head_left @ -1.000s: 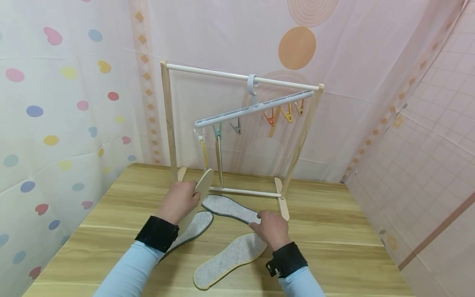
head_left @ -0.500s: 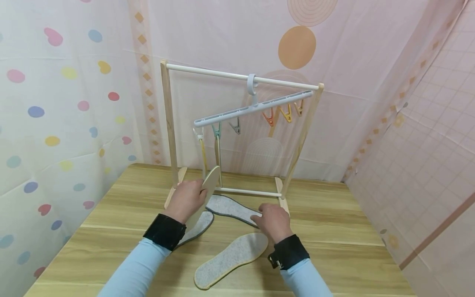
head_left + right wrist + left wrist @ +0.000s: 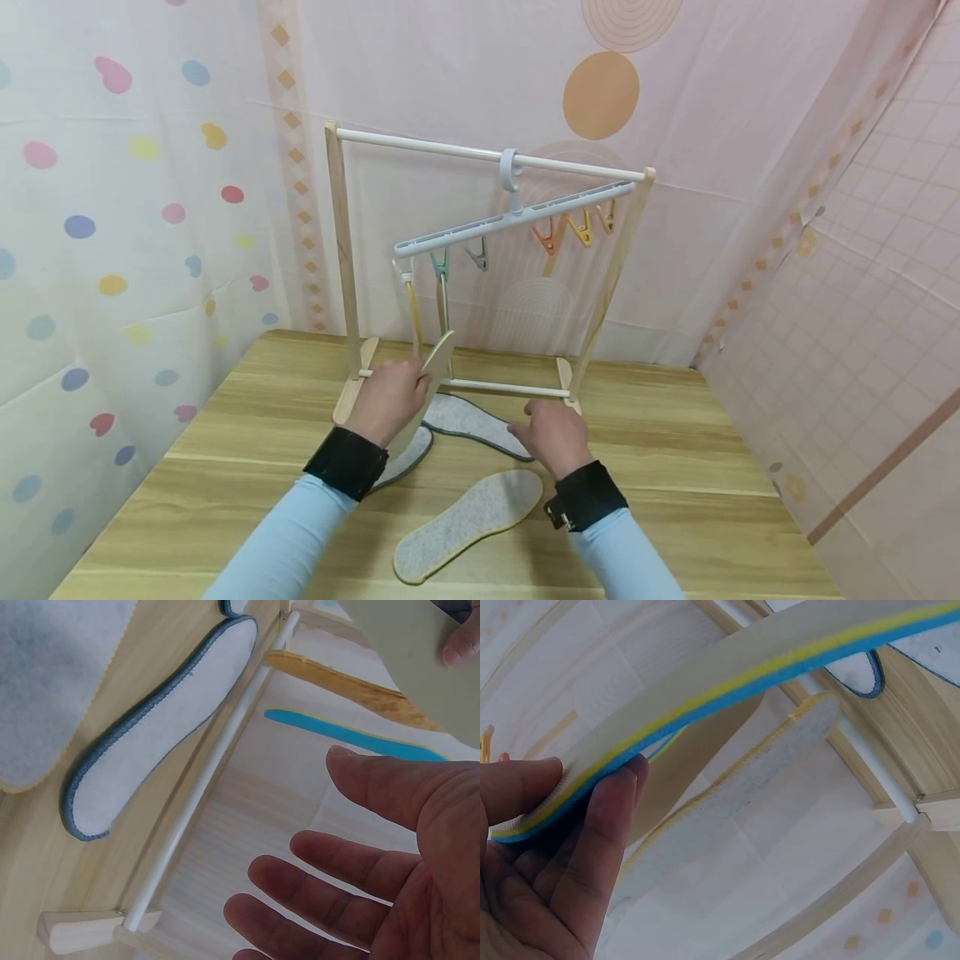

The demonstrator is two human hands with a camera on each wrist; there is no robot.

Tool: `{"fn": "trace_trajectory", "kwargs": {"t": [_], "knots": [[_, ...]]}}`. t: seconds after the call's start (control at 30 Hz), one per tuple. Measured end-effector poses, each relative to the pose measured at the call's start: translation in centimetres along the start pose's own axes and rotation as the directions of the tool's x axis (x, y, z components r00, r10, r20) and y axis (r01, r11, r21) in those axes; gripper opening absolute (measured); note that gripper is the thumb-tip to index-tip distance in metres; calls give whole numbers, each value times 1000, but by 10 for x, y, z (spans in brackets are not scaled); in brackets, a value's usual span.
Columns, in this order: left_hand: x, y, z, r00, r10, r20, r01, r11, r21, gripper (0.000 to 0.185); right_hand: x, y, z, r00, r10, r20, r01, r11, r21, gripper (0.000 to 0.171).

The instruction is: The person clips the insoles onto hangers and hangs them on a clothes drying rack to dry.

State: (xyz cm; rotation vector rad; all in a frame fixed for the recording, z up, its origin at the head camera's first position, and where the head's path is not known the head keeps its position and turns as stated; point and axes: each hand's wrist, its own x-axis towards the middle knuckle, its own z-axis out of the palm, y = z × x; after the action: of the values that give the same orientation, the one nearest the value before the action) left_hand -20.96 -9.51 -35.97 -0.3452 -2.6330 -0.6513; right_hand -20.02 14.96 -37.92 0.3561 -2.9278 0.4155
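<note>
Two hands: both were over the table, at about 6 o'clock of the rack.
Left hand: gripped a yellow-edged insole, raised on edge at the rack's lower left.
Right hand: fingers spread and loose, empty, over the end of a grey-edged insole.
Surface: wooden table, pale grain; a second grey-edged insole lay partly under the left wrist, and a yellow-edged flat insole at 6 o'clock.
Rack: wooden uprights, white rail, at 12 o'clock; clip hanger held two hung insoles.
Room: pink patterned curtain behind and at 3 o'clock; dotted curtain at 9 o'clock.
</note>
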Motion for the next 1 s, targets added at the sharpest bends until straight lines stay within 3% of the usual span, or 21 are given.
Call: {"fn": "trace_trajectory", "kwargs": {"t": [0.37, 1.0], "knots": [[5, 7, -1, 1000, -6, -14, 5, 1000, -11, 16, 8, 0, -9, 1000, -25, -17, 25, 999, -25, 34], [12, 14, 3, 995, 36, -97, -35, 999, 10, 15, 23, -4, -21, 998, -48, -51, 46, 998, -37, 29]]}}
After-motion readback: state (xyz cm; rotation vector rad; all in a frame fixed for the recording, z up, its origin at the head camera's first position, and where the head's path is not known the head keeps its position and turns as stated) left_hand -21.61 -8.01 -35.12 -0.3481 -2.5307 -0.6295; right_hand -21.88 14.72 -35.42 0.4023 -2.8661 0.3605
